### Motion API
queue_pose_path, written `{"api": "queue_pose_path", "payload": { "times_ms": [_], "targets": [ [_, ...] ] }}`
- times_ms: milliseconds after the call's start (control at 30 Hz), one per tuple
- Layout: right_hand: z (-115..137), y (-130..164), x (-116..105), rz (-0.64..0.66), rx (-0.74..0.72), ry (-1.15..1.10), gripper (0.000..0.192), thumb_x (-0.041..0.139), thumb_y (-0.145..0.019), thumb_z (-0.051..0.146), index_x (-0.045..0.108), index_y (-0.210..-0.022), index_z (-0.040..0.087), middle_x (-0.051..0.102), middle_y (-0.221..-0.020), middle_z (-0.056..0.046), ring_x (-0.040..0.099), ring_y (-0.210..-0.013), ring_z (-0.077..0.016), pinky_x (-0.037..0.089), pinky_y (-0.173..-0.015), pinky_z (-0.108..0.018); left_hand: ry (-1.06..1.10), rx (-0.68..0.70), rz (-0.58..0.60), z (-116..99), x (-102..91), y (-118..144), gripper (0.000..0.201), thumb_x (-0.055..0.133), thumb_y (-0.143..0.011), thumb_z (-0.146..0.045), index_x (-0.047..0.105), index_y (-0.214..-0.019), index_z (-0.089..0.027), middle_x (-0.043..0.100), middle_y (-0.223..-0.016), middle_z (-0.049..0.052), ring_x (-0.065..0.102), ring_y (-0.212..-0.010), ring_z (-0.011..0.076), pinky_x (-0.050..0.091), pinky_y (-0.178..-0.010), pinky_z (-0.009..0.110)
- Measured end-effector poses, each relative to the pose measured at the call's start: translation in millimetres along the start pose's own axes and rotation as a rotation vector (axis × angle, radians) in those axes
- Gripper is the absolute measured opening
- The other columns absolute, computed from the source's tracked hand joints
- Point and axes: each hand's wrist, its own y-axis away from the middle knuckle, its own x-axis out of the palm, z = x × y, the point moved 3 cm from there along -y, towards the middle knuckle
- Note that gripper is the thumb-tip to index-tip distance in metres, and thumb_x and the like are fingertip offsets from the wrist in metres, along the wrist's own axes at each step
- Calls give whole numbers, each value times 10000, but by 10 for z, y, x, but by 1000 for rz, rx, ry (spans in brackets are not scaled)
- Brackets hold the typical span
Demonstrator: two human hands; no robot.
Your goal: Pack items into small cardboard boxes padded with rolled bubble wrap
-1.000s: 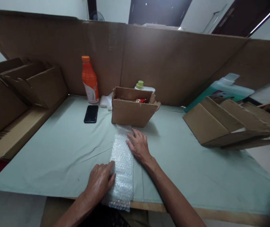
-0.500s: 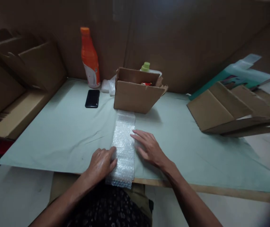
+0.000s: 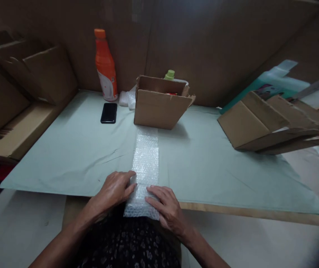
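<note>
The right hand [image 3: 167, 207] had drawn back from mid-strip to the near end of the bubble wrap strip [image 3: 145, 169], low centre of frame, fingers flat upon it. The left hand [image 3: 114, 188] stayed open, fingertips pressing the strip's left edge. Smoothing appeared finished. The orange bottle [image 3: 105, 67] label, upper left, was unreadable.

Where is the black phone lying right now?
In the head view the flat black phone lies on the pale green table cover, left of centre, just in front of the orange plastic bottle and left of the open brown cardboard box.
</note>
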Motion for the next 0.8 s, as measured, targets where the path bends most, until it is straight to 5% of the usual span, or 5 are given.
{"api": "queue_pose_path", "payload": {
  "times_ms": [200, 400, 500, 633, 800],
  "targets": [
    [-106, -115, -15, -52, 554, -446, 181, 564, -963, 263, 713, -1059, 223, 764, -975, -51, 706, -892, -199, 563, -807, -326, 586, 96, -67, 135, -91, 315, 667, 483, -787, -164, 514, -1449, -239, 677, -1291, 77, 628, -1149, 242, 510, -965, 371],
    [-246, -300, 58, -37, 792, -501, 358, 590, -930, 362, 644, -1232, 178, 708, -835, -24, 639, -699, -169, 519, -637, -284, 562, -40, -151, -56, 198, 188, 589, 577, -847, -293, 545, -1423, -171, 685, -1243, 119, 646, -1038, 251, 524, -911, 374],
    [-270, -305, 42, -69, 751, -398, 381, 583, -937, 334, 608, -1284, 177, 672, -772, -6, 602, -628, -158, 502, -572, -276, 496, -108, -199, -69, 297, 67, 579, 527, -890, -302, 507, -1445, -137, 701, -956, 73, 609, -745, 187, 519, -770, 340],
    [-111, -196, -151, -327, 447, 45, 429, 631, -919, 221, 564, -1343, 226, 698, -1132, -95, 667, -990, -234, 549, -847, -390, 435, -133, -190, -22, 291, -24, 654, 546, -878, -271, 414, -1505, -140, 600, -745, -13, 529, -634, 159, 459, -676, 295],
    [25, -192, -61, -1, 132, 184, 434, 631, -896, 176, 586, -1327, 204, 648, -1333, -138, 566, -1265, -313, 490, -993, -499, 373, -135, -143, 8, 287, -104, 698, 566, -854, -244, 378, -1521, -157, 596, -715, -29, 557, -645, 170, 471, -682, 307]
  ]
}}
